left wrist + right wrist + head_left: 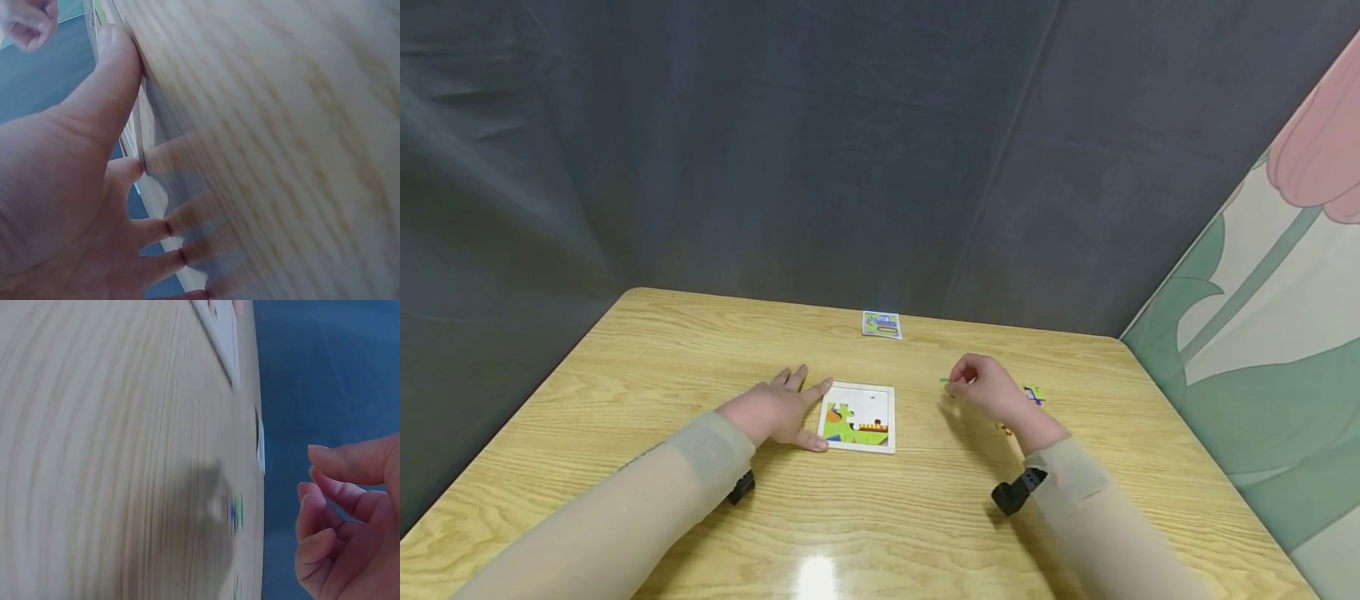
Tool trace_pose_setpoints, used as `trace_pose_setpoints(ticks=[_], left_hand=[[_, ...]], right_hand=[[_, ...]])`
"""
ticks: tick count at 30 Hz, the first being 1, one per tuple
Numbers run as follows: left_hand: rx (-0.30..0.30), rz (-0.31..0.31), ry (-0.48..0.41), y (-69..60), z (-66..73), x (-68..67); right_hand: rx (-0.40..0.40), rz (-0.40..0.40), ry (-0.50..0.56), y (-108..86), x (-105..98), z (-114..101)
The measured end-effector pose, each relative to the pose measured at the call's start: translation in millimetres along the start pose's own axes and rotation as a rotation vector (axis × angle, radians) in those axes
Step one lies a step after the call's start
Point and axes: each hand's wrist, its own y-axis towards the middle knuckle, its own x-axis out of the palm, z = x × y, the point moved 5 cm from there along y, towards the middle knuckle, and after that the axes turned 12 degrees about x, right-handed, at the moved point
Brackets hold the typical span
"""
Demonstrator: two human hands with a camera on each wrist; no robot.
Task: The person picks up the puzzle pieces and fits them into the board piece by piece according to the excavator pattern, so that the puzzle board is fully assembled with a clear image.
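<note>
A white square puzzle tray [857, 386], partly filled with coloured pieces, lies on the table. My left hand [786, 410] rests at its left side with spread fingers, thumb and index finger touching the frame. In the left wrist view the fingertips press down along the tabletop. My right hand [985, 388] hovers above the table to the right of the tray, fingers loosely bent. The right wrist view shows its thumb and index tips close together with nothing visible between them. A green puzzle piece [944, 381] shows just beside its fingertips, apparently on the table below.
Beyond the right hand lies a yellow-green and purple piece [1035, 394]. An orange-brown piece [1004, 429] is partly hidden by the wrist. A small picture card [882, 324] sits near the back edge of the wooden table [700, 333]. Dark cloth [820, 167] hangs behind.
</note>
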Motion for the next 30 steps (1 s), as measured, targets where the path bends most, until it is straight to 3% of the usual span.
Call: trace_pose_setpoints(ticks=[6, 10, 17, 30], left_hand=[[-0.002, -0.007, 0.005, 1.7, -1.4, 1.1], [-0.005, -0.013, 0.006, 1.8, -1.4, 0.9], [-0.001, -0.01, 0.001, 0.9, -0.6, 0.7], [-0.002, -0.006, -0.013, -1.8, 1.2, -1.0]], right_hand=[[0.057, -0.02, -0.025, -10.7, -37, 40], [0.101, -0.058, -0.053, -15.8, -48, 60], [0.154, -0.15, -0.006, -15.6, -43, 80], [0.131, -0.167, -0.032, -12.0, -34, 83]])
